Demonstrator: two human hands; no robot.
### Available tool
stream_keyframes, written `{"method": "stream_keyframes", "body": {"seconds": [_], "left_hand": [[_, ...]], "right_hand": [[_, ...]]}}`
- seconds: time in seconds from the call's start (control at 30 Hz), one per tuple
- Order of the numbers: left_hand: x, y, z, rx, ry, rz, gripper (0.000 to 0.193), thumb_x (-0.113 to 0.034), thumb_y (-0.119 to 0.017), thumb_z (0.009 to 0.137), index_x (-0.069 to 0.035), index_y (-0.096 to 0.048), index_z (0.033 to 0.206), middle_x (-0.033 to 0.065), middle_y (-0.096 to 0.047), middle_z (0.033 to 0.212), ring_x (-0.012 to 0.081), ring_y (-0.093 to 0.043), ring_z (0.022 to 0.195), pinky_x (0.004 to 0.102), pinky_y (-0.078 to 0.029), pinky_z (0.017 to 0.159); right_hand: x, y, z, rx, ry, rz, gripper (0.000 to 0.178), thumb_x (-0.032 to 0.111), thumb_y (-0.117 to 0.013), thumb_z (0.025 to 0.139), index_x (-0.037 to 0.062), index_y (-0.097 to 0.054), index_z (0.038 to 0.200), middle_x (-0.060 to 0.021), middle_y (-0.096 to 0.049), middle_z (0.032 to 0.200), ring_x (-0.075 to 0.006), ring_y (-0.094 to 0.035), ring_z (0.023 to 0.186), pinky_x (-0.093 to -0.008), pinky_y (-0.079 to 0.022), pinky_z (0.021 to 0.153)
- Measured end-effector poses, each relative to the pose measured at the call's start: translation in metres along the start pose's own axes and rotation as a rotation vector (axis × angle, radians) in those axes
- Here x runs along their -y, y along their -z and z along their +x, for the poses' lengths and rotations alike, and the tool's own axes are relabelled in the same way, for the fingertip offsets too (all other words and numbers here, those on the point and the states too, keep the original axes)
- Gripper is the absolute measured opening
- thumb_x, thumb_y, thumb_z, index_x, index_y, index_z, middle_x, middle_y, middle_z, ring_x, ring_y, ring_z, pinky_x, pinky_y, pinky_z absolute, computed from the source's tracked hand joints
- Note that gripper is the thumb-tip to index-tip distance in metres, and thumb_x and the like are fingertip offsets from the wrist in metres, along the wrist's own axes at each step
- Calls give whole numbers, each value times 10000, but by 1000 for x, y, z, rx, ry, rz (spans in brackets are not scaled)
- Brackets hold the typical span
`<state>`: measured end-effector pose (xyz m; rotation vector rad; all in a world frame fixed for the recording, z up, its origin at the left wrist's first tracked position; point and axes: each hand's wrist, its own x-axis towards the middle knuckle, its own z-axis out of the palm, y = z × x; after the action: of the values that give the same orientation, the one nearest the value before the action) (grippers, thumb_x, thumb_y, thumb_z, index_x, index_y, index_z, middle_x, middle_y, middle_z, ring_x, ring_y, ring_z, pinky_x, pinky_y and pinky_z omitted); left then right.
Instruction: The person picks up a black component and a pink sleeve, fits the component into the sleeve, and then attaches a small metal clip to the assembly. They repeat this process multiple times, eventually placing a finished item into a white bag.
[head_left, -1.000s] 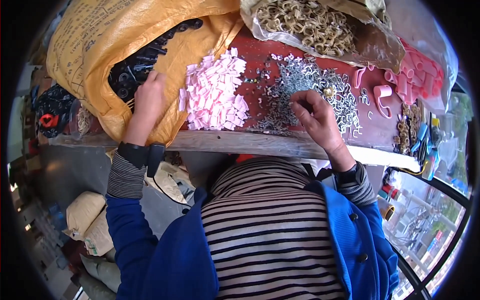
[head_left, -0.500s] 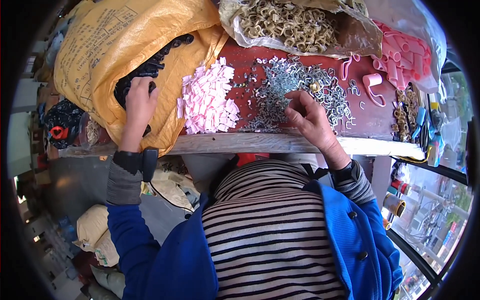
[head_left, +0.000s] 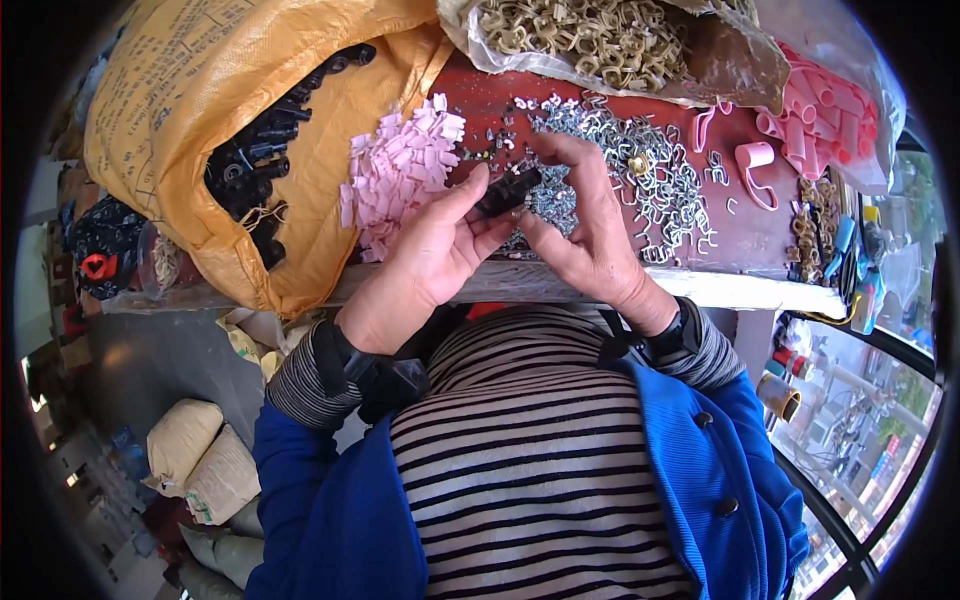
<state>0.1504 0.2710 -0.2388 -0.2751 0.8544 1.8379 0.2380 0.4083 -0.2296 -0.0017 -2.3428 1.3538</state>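
Observation:
Above the table's front edge, my left hand (head_left: 430, 250) grips a short black plastic tube-like part (head_left: 508, 192) between thumb and fingers. My right hand (head_left: 598, 240) is at the part's right end, thumb and fingers curled in; whether a small piece is in that hand is hidden. Beneath the right fingers lies a heap of small grey screws (head_left: 555, 200), partly covered by the hand. Metal U-shaped clips (head_left: 675, 195) spread to its right. Small pink plastic pieces (head_left: 400, 165) are piled left of my hands. More black parts (head_left: 245, 160) fill the open mouth of a yellow woven sack (head_left: 180, 100).
At the back stands an open bag of brass-coloured clips (head_left: 590, 45). Pink plastic tubes (head_left: 820, 120) lie in a clear bag at the right, with a loose pink tube and strap (head_left: 756, 170) nearby. The pale wooden table edge (head_left: 740, 292) runs before me.
My left hand has left the yellow sack and come right with a black part in it. My right hand has shifted slightly left to meet it over the screws.

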Motion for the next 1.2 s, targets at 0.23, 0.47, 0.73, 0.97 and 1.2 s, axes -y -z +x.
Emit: {"method": "stream_keyframes", "body": {"seconds": [0.23, 0.47, 0.73, 0.97, 1.2], "left_hand": [[2, 4, 1, 76, 31, 24, 205, -197, -488, 831, -48, -520, 968, 64, -561, 906, 151, -564, 787, 269, -483, 706], [5, 2, -9, 87, 58, 189, 208, -167, -483, 833, -32, -524, 987, 57, -556, 910, 155, -559, 811, 291, -477, 732], [11, -3, -23, 120, 19, 370, 224, -136, -451, 845, -19, -475, 1035, 63, -532, 936, 154, -547, 834, 294, -471, 744], [12, 3, -20, 184, 106, 362, 239, -151, -434, 855, 0, -470, 1036, 97, -547, 922, 165, -566, 805, 268, -480, 727], [-6, 28, -16, 164, 53, 242, 244, -165, -405, 866, 5, -466, 1030, 144, -549, 953, 190, -572, 814, 245, -481, 712]], "right_hand": [[-12, -7, 2, 16, -9, -92, 554, 5, -523, 624, -5, -338, 1146, -151, -419, 1038, -263, -425, 992, -326, -323, 876], [-9, -8, -3, 55, -60, -112, 551, -10, -504, 625, -3, -335, 1150, -152, -420, 1042, -260, -427, 998, -316, -329, 871], [-3, -8, -12, 178, -79, -15, 523, -39, -466, 645, -2, -337, 1150, -125, -431, 1036, -223, -436, 990, -301, -343, 859], [-11, -9, -17, 250, -164, 271, 502, -31, -485, 668, 6, -351, 1150, -96, -433, 1024, -174, -446, 946, -293, -364, 833], [-35, 40, -22, 187, -241, -222, 304, 60, -534, 730, 16, -474, 1024, -86, -508, 915, -174, -524, 792, -262, -420, 686]]}}
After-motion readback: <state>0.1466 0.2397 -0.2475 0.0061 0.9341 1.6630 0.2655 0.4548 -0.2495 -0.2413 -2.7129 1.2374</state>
